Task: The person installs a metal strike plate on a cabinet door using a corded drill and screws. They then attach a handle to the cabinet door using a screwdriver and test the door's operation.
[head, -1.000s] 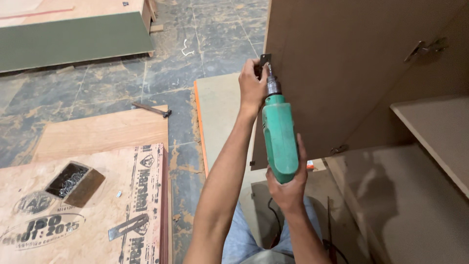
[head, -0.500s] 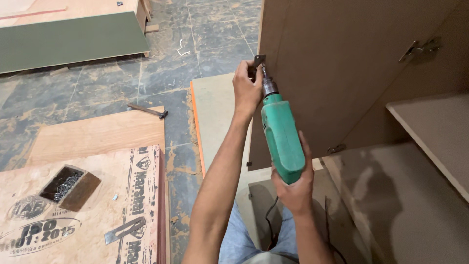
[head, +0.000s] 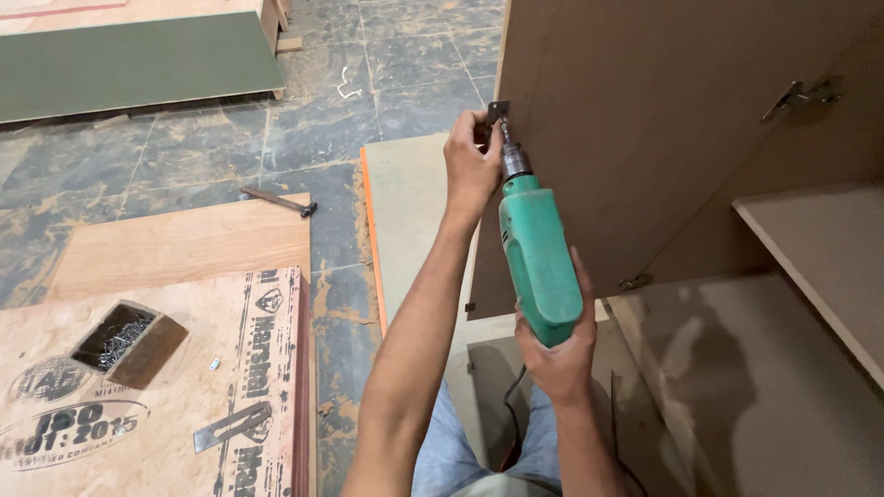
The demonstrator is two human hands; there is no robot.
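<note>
On the printed plywood sheet point(head: 138, 405) to my left, a small open cardboard box point(head: 129, 342) holds a heap of thin metal fasteners, too small to tell apart. A flat metal strip point(head: 232, 426) lies on the same sheet, and a hammer point(head: 279, 201) rests on the mottled blue-grey tile floor point(head: 184, 156) beyond. My right hand point(head: 557, 354) is wrapped shut around the rear handle of a green electric drill point(head: 537, 258), smooth plastic body, metal chuck. Its long axis runs up and away from me, bit end pointing at the edge of a brown cabinet door point(head: 645, 120). My left hand point(head: 471, 166), grip pinched closed, holds a small dark metal bracket point(head: 498, 111) against that door edge, right at the bit. A hinge point(head: 799, 95) shows higher on the panel.
</note>
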